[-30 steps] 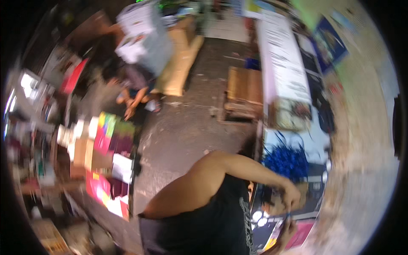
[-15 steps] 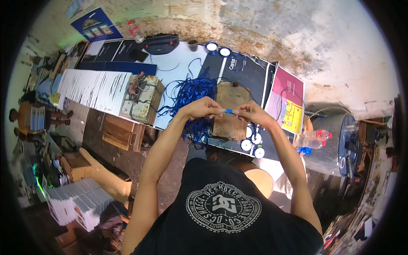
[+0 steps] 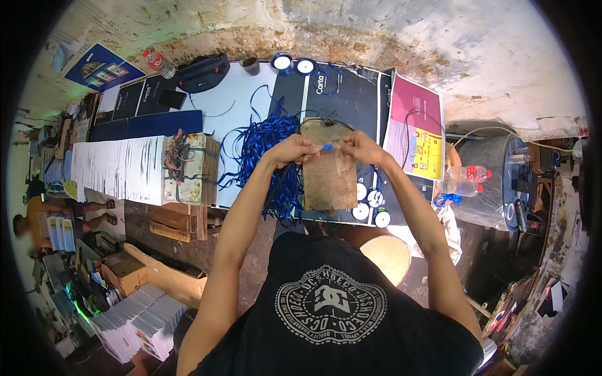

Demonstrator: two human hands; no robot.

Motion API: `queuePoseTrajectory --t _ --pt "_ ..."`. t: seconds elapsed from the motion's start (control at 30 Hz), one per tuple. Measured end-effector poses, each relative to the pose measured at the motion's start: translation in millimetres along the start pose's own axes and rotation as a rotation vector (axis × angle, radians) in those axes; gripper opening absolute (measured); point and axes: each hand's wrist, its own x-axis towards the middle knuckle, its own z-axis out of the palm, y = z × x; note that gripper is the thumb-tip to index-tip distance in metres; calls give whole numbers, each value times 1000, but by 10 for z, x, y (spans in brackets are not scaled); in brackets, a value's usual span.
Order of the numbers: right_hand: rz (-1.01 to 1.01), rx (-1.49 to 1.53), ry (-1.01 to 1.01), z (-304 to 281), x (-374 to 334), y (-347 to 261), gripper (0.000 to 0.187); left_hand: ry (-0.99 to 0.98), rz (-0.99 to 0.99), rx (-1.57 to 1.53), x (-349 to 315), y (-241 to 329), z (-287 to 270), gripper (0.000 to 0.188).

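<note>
A short length of blue ribbon [image 3: 327, 147] spans the small gap between my two hands. My left hand [image 3: 292, 150] is closed, its fingertips pinching the left end. At the other end, my right hand [image 3: 364, 149] pinches it the same way. Both are over the upper part of a worn brown board [image 3: 329, 182]. A tangled heap of dark blue ribbon [image 3: 257, 153] lies just left of the board, partly behind my left hand and forearm. Several white-faced ribbon spools [image 3: 360, 212] lie below my right hand, near the table's front edge.
Two more spools [image 3: 305, 66], a dark cup [image 3: 249, 66] and a black bag [image 3: 204, 73] stand along the back. Left lies a long row of white paper stacks [image 3: 119, 169] beside a strapped block [image 3: 199, 169]. Plastic bottles [image 3: 461, 180] are at right. Another person [image 3: 56, 213] is far left.
My hands, with the ribbon between them, are slightly higher and further left in view. The whole view has shifted and turned a little. Both pinches persist.
</note>
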Motion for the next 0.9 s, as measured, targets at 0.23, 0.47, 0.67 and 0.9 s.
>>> queuePoseTrajectory --t 0.23,0.47,0.67,0.9 --pt "-116 -246 106 -173 262 144 24 70 5 10 233 6 -130 24" --pt "-64 -351 141 -188 267 71 24 75 -31 1 321 -16 -160 22" --pt "-106 -335 141 -201 268 62 22 87 -31 14 363 -51 -188 22" --pt "-148 -358 141 -174 283 65 21 100 -38 33 391 -91 -198 23"
